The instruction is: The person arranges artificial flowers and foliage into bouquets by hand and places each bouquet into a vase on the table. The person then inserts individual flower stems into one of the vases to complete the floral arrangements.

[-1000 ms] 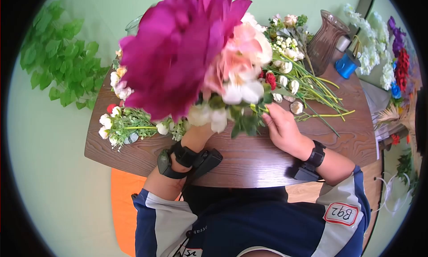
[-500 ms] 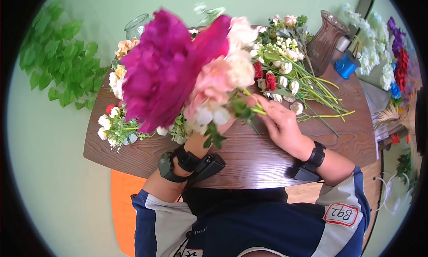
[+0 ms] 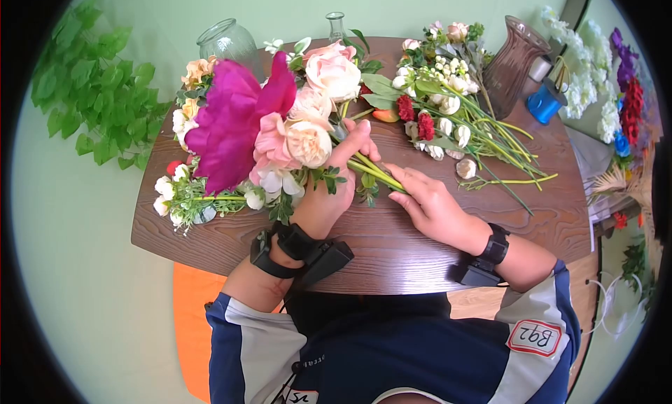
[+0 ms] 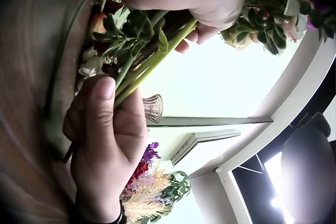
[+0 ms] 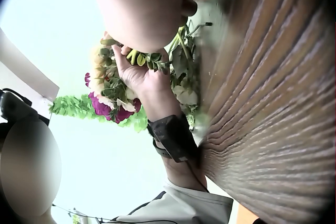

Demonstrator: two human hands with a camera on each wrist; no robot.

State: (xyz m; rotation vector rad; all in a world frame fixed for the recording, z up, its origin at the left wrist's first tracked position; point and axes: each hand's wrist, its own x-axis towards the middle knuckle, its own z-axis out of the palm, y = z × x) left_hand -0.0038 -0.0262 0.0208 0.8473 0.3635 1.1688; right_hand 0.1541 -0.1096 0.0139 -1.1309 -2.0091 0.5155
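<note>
My left hand (image 3: 330, 187) grips a bouquet of artificial flowers by its stems, just below the blooms. A large magenta flower (image 3: 227, 127) leans out to the left, beside pink and cream roses (image 3: 308, 143) and small green leaves. The green stems (image 3: 378, 174) slant down to the right, where my right hand (image 3: 439, 206) pinches their lower part between thumb and fingers. In the left wrist view, the stems (image 4: 155, 61) stretch between both hands. My right hand (image 5: 139, 6) fills the top of the right wrist view, its fingertips mostly hidden.
Loose white and red flowers with long stems (image 3: 500, 141) lie at the back right, beside a brownish glass vase (image 3: 514, 64) and a blue ribbon spool (image 3: 544, 104). Clear glass vases (image 3: 229, 43) stand at the back. More white flowers (image 3: 168, 194) lie at the table's left.
The bouquet has come down and away from the head camera, uncovering my left hand, the stems and the back of the table. My right hand has shifted slightly down, still holding the stems.
</note>
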